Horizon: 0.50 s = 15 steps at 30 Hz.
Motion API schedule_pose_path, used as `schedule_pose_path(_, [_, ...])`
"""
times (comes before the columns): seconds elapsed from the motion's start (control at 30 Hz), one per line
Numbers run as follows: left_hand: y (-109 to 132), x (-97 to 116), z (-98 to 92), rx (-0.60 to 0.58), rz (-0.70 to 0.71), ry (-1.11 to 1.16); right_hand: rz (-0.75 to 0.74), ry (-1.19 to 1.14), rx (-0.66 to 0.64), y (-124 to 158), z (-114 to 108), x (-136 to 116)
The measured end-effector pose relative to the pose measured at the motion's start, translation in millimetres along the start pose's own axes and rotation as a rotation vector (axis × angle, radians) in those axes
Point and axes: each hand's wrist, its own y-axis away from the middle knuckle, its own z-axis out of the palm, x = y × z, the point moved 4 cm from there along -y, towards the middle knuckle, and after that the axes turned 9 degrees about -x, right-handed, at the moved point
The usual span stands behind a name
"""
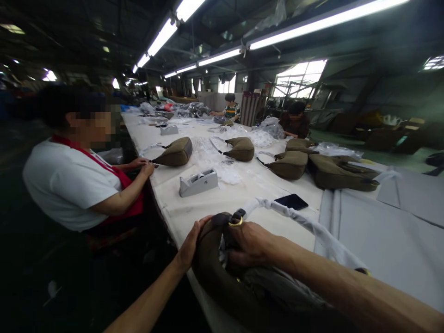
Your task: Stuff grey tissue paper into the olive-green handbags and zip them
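A dark olive handbag [215, 273] lies at the near edge of the table, its opening facing up. My left hand [191, 241] is closed around its left side near the top corner. My right hand [255, 243] reaches into the opening beside a gold ring [236, 222]; its fingers are hidden inside the bag. From the ring end, a strap wrapped in white material [294, 213] runs right across the table. Some pale, crinkled material shows inside the opening. The bag's lower part is in dark shadow.
A grey tape dispenser [198, 183] and a black phone [291, 201] are on the white table [166, 203]. Beyond are several olive handbags [239, 149] and clear plastic wrapping. A co-worker [76, 185] at left handles another bag [177, 151]; two people work farther back.
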Motion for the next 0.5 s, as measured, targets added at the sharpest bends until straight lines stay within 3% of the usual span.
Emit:
schedule_pose_path(0.1, [4.8,-3.4,-2.9,0.008,0.074,-0.022,-0.068,-0.111,0.128,-8.8,7.9,3.9])
schedule_pose_path(0.23, [8.8,-4.8,0.8,0.009,0.144,0.007,0.070,-0.168,0.314,-18.6,18.4,8.9])
schedule_pose_path(0.37, [11.0,0.1,7.4,-0.023,0.263,0.038,0.140,-0.438,0.410,-23.3,21.9,13.7])
schedule_pose_path(0.5, [13.1,-0.7,3.0,-0.108,0.259,0.020,0.044,-0.634,0.451,-22.1,17.3,9.8])
